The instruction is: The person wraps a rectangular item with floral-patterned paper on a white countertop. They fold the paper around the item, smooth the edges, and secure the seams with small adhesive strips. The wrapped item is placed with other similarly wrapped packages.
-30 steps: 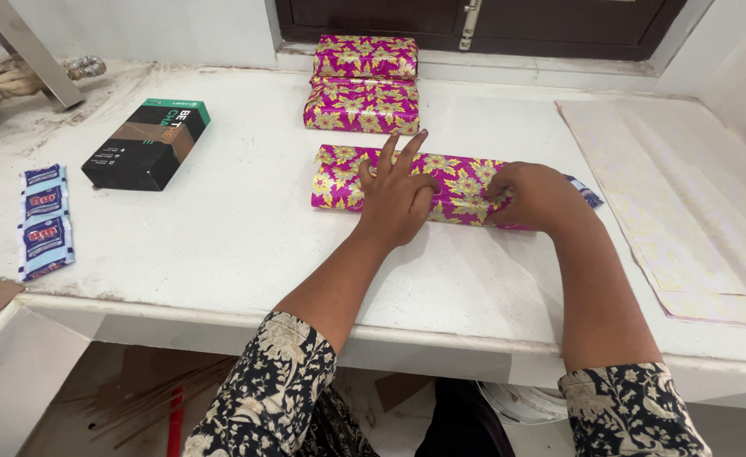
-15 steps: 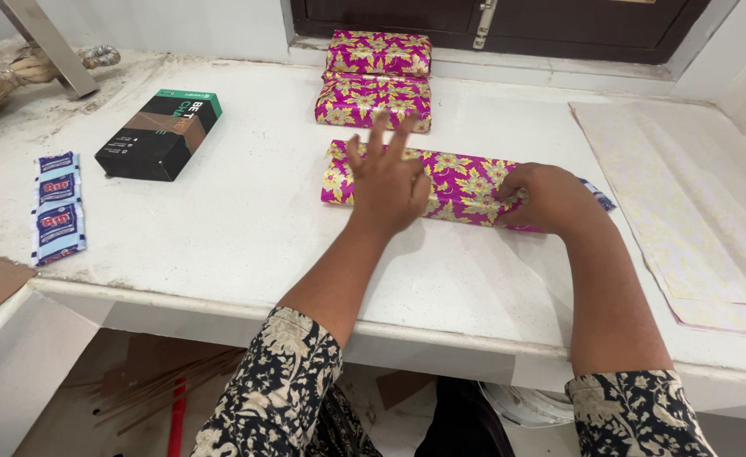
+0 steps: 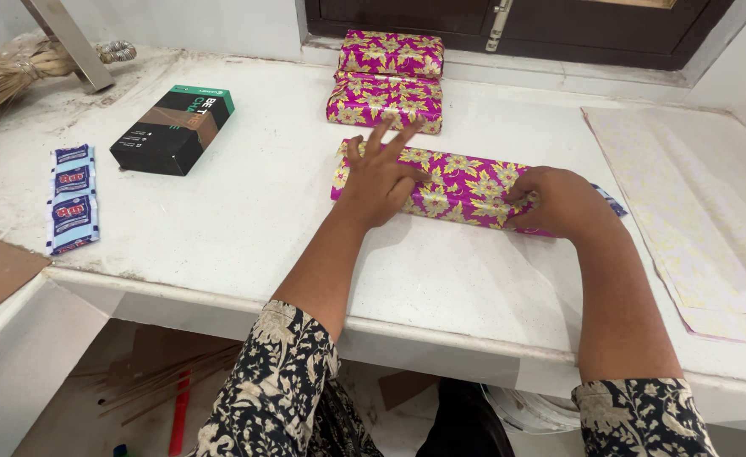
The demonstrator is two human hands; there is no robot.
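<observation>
Left hand (image 3: 380,173) lies flat, fingers spread, on the pink floral wrapped box (image 3: 462,184), right hand (image 3: 559,201) pinching its end fold—best pressed tight against the worktop (image 3: 246,211).

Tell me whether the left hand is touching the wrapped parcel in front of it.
Touching. The head view shows the left hand lying palm-down on the pink floral parcel, fingers spread over its left end, no gap visible.

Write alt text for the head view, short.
Both hands rest on a long box wrapped in magenta floral paper on a white counter: left hand flat with fingers spread, right hand at its right end. Two wrapped boxes, a black box and sachets lie nearby.
</observation>
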